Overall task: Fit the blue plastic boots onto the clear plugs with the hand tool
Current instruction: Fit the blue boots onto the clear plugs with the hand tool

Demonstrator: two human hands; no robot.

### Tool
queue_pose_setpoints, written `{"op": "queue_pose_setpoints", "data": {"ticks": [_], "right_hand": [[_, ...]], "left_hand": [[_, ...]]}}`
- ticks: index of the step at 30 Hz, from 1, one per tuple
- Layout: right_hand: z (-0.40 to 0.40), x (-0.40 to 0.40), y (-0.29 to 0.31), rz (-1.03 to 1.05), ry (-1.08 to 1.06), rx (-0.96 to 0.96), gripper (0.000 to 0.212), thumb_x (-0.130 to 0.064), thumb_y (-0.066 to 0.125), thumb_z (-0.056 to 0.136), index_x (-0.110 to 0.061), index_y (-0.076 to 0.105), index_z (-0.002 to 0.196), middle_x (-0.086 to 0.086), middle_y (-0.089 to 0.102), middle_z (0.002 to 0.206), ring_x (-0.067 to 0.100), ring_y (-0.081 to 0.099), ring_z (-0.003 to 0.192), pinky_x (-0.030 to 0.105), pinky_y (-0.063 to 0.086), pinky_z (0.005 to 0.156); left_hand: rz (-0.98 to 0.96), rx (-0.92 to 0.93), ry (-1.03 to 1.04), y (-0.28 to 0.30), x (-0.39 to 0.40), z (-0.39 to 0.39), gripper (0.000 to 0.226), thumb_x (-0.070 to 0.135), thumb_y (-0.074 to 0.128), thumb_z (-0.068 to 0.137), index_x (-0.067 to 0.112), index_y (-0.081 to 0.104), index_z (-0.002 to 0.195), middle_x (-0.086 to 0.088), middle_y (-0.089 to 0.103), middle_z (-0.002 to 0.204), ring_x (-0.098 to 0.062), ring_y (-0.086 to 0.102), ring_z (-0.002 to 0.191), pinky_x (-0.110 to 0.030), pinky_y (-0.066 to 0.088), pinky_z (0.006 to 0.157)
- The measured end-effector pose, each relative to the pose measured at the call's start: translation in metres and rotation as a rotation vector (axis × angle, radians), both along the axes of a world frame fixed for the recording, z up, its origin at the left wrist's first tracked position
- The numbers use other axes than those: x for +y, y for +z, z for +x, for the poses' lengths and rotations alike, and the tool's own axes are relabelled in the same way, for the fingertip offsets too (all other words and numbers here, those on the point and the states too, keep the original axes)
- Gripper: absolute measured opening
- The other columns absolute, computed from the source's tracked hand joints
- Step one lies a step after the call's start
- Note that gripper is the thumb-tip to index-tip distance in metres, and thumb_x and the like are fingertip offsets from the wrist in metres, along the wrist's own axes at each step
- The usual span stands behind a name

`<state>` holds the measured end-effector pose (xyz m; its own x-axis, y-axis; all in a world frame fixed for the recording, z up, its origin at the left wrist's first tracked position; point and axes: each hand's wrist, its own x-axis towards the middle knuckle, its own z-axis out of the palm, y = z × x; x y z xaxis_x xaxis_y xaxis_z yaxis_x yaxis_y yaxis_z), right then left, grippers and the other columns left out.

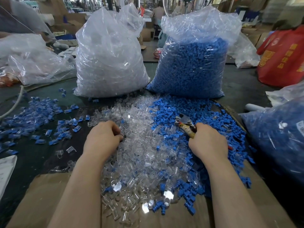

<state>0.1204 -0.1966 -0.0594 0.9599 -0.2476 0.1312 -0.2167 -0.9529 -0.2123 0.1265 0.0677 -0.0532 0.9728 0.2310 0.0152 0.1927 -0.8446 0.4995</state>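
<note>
Left hand (102, 137) curled into the heap of clear plugs (136, 145), fingers hidden, pinch uncertain. Right hand (208, 142) gripped round the hand tool (185, 123) over the blue boots (197, 112). Best done by singling out one plug and seating a boot squarely before squeezing.

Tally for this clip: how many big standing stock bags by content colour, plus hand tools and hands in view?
Standing bag of clear plugs: 1
Standing bag of blue boots: 1
Hand tool, held by the right hand: 1
Hands, counting the left hand: 2
Total: 5
</note>
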Motion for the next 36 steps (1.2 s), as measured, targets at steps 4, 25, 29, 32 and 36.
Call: {"op": "queue_pose_setpoints", "data": {"ticks": [4, 25, 29, 32, 36], "right_hand": [[0.000, 0.000, 0.000, 0.024, -0.011, -0.008, 0.012, -0.023, 0.060, 0.085, -0.021, 0.048, 0.086, -0.005, 0.044, 0.070, 0.019, 0.040, 0.059, 0.032, 0.030, 0.058], [0.003, 0.002, 0.006, 0.169, -0.104, -0.096, 0.014, -0.026, 0.059, 0.086, -0.021, 0.048, 0.091, -0.004, 0.045, 0.068, 0.018, 0.041, 0.058, 0.032, 0.034, 0.055], [0.004, 0.003, 0.007, 0.441, 0.010, -0.235, 0.012, -0.024, 0.059, 0.084, -0.029, 0.049, 0.090, -0.012, 0.052, 0.074, 0.017, 0.049, 0.067, 0.030, 0.032, 0.056], [0.004, 0.007, 0.010, 0.686, 0.145, -0.310, 0.011, -0.023, 0.061, 0.088, -0.028, 0.061, 0.098, -0.012, 0.062, 0.082, 0.015, 0.054, 0.067, 0.030, 0.039, 0.060], [0.000, 0.015, 0.012, 0.886, 0.305, -0.352, 0.008, -0.017, 0.063, 0.092, -0.022, 0.067, 0.097, -0.018, 0.060, 0.064, 0.000, 0.046, 0.050, 0.017, 0.036, 0.051]], "left_hand": [[0.020, 0.014, -0.056, 0.000, -0.001, 0.000, 0.010, 0.025, 0.071, 0.088, 0.024, 0.061, 0.090, 0.004, 0.061, 0.098, -0.016, 0.058, 0.091, -0.037, 0.052, 0.082], [-0.966, -0.203, -0.044, 0.031, -0.028, -0.005, 0.024, 0.005, 0.082, 0.070, 0.007, 0.067, 0.088, -0.005, 0.073, 0.071, -0.013, 0.070, 0.064, -0.022, 0.059, 0.061], [-1.127, -0.169, -0.100, 0.035, -0.038, -0.007, 0.027, 0.011, 0.081, 0.063, 0.007, 0.071, 0.087, -0.005, 0.075, 0.075, -0.014, 0.072, 0.070, -0.020, 0.058, 0.065], [-1.168, -0.139, -0.119, 0.035, -0.048, -0.007, 0.017, 0.002, 0.079, 0.071, 0.009, 0.072, 0.085, -0.005, 0.075, 0.078, -0.015, 0.072, 0.076, -0.021, 0.058, 0.069], [-1.199, -0.101, -0.136, 0.034, -0.063, -0.009, 0.015, -0.001, 0.077, 0.074, 0.009, 0.072, 0.084, -0.004, 0.075, 0.079, -0.015, 0.072, 0.077, -0.022, 0.057, 0.071]]}}
